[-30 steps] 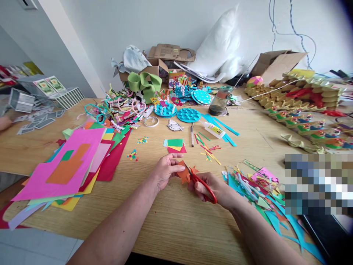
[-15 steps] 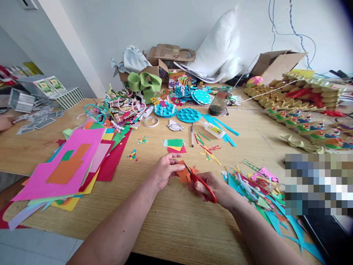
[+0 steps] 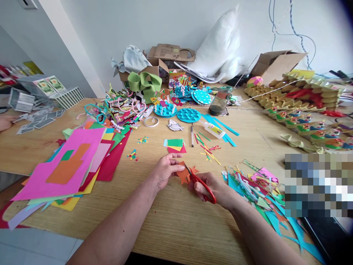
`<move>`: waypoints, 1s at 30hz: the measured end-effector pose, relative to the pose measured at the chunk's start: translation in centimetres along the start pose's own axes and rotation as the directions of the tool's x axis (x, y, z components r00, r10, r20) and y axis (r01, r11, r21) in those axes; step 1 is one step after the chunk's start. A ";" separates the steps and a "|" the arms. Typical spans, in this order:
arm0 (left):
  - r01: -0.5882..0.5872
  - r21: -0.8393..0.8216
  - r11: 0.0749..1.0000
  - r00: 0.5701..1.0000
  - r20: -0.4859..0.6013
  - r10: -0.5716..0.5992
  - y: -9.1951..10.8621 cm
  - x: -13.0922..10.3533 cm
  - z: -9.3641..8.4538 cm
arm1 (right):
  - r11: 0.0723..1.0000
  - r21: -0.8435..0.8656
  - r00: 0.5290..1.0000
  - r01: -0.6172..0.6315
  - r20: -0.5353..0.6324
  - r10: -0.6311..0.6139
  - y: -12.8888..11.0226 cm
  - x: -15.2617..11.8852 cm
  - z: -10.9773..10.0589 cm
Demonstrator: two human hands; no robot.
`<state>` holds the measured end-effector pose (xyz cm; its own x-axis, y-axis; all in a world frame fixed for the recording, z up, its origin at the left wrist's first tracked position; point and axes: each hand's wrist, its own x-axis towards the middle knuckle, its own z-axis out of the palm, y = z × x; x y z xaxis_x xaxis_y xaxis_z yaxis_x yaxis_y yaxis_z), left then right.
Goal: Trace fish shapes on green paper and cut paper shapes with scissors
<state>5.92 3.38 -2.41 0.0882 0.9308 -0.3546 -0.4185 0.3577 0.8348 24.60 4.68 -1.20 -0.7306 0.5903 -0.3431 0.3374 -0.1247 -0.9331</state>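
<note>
The left hand (image 3: 164,170) is pinching an orange cutout (image 3: 183,173) above the near table (image 3: 176,221); the right hand (image 3: 213,189), just right, is gripping red scissors (image 3: 202,184), blades touching the cutout.

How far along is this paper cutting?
Well under way, it seems. The orange paper shape already has several points cut. Now the left hand holds it while the right hand works red scissors into its edge. Offcuts lie alongside. How many cuts are left is unclear.
</note>
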 end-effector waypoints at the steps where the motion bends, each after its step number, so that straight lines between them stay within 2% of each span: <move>1: 0.001 0.000 1.000 1.000 0.000 -0.001 0.0 0.0 0.0 | 1.000 0.000 1.000 0.004 0.002 -0.004 0.0 0.0 0.0; 30: 0.004 -0.007 1.000 1.000 0.023 -0.004 -0.2 0.1 -0.2 | 1.000 -0.006 1.000 0.017 0.010 -0.017 0.3 0.0 0.0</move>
<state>5.84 3.38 -2.64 0.1101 0.9310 -0.3481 -0.4248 0.3607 0.8303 24.67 4.64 -1.54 -0.7424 0.5841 -0.3281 0.3285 -0.1094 -0.9381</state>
